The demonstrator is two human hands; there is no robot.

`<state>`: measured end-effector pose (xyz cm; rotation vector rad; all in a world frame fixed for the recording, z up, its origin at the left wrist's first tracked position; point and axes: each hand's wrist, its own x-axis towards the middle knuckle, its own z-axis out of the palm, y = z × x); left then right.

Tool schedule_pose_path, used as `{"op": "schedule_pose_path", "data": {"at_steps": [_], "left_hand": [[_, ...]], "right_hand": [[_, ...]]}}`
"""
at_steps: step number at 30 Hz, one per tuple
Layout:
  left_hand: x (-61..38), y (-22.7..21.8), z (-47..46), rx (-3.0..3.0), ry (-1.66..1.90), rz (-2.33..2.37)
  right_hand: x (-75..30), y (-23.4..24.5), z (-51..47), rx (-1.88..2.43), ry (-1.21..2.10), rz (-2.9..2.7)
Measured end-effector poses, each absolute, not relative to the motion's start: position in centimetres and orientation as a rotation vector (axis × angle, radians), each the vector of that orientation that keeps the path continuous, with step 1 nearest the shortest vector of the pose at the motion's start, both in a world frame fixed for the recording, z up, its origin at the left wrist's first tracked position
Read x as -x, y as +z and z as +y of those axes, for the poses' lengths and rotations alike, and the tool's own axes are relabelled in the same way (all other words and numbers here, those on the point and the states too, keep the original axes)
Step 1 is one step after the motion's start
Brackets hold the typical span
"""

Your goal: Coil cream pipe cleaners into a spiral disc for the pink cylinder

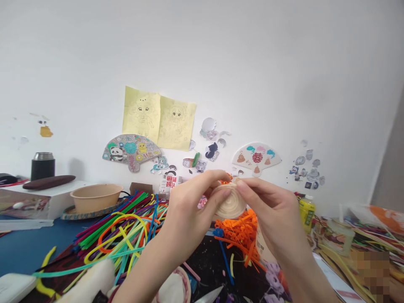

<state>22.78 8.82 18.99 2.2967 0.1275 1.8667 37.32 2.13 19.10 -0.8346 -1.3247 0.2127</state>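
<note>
I pinch a cream coiled disc (231, 204) between my two hands, up in front of me and above the crowded tabletop. My left hand (187, 204) grasps it with the thumb laid across its face; my right hand (273, 208) nips its upper right edge with thumb and fingertips. Neither hand is free. The disc's rings look like soft, fuzzy cord wound round and round, though I cannot tell what fastens them, if anything.

That is my worry: should either pinch slacken, I think the outer turn could spring loose and the spiral slide apart. Pressing too hard with my left thumb might push the middle out and leave the disc domed. If it slips, the tangle of orange fuzzy stems (243, 231) sits just below, and cream fibres could snag there. Lower down, near my left forearm, a pointed metal blade (210, 296) lies bare; dropping my wrists carelessly could bring skin against it. My forearm might also drag the loose multicoloured stems (126, 235) beside it.
</note>
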Motion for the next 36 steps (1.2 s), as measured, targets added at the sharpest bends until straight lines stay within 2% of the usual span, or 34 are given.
{"op": "schedule_pose_path", "data": {"at_steps": [3,10,20,25,28,32,36], "left_hand": [[-22.8,18.9,8.9,-2.295,1.868,0.132],[-22.8,19.0,9.2,-2.277,1.854,0.164],[-21.8,19.3,10.3,-2.188,1.652,0.336],[-20.7,18.7,12.1,-2.213,1.274,0.574],[-19.6,17.1,13.0,-2.229,1.079,0.684],[-17.6,13.7,12.8,-2.194,0.909,0.806],[-16.4,10.8,11.7,-2.179,0.815,0.828]], "right_hand": [[-37.9,19.2,2.1,0.853,0.183,-1.332],[-37.2,19.2,1.7,0.945,-0.131,-1.430],[-38.7,19.3,2.2,1.088,-0.025,-1.403],[-40.3,18.9,3.1,1.270,0.120,-1.530],[-41.1,17.8,3.9,1.378,0.347,-1.720],[-40.6,14.1,4.5,1.353,0.808,-1.886],[-38.0,9.7,3.9,1.334,0.991,-1.942]]}}
